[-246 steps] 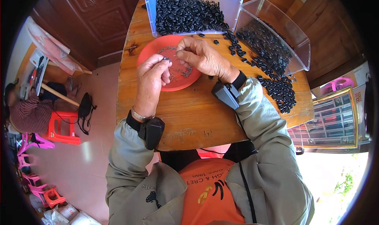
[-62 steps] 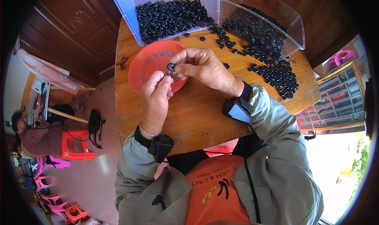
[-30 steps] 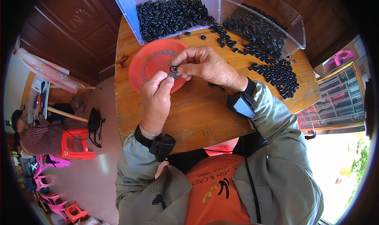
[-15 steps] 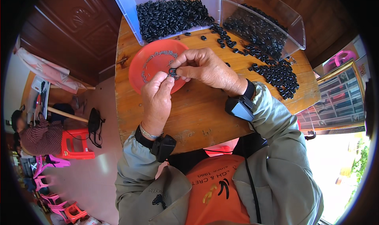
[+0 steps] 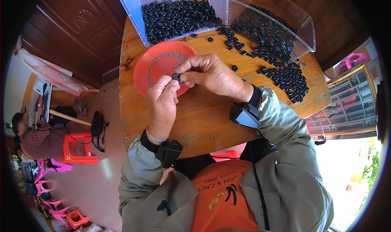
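Observation:
Both hands meet over the near right part of a red dish that holds a ring of small silver-grey metal pieces. A small black oval plastic part with an opening is pinched between them. My left hand grips it from below with thumb and bent fingers. My right hand comes from the right, its thumb and forefinger closed at the part's upper right side. Whether a metal piece is also between the fingertips cannot be made out.
Behind the dish stands a clear bin full of black parts. A second clear bin stands at the right, with a pile of black parts before it on the wooden table. A person sits far left.
My right hand has shifted slightly, uncovering more of a loose black part on the table. The pinched part has tilted a little between my fingertips.

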The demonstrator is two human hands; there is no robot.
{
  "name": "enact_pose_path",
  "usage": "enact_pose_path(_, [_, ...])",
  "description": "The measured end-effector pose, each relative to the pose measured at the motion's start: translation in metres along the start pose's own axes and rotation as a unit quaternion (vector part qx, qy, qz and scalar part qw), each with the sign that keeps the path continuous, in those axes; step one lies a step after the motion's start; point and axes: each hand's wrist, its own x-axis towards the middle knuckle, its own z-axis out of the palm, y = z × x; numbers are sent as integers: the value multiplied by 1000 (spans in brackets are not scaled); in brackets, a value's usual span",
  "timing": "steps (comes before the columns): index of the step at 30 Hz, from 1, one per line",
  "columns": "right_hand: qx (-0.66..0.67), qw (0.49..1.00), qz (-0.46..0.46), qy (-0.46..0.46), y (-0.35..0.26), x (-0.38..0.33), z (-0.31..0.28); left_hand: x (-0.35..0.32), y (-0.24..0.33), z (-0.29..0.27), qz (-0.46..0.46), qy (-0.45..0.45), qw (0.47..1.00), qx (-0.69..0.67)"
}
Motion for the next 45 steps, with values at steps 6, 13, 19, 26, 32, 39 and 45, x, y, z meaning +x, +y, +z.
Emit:
enact_pose_path(6, [-43,995,-86,12,8,0,6,1,-3,-1,-8,-12,999,-48])
enact_pose_path(13, [-128,980,-127,83,9,-1,20,1,-1,1,-38,-4,994,-100])
enact_pose_path(19, [-199,960,-165,107,7,-1,18,1,-1,-1,-40,-28,996,-70])
enact_pose_path(26, [-247,941,-210,97,0,-3,10,0,0,0,-24,-26,995,-96])
enact_pose_path(32, [-224,948,-216,69,2,-3,5,-2,4,2,-25,-26,994,-106])
enact_pose_path(39, [-232,944,-223,71,3,-2,3,0,1,2,-28,-42,987,-150])
enact_pose_path(45, [-333,895,-285,77,-1,-3,4,0,-1,2,-28,-48,987,-151])
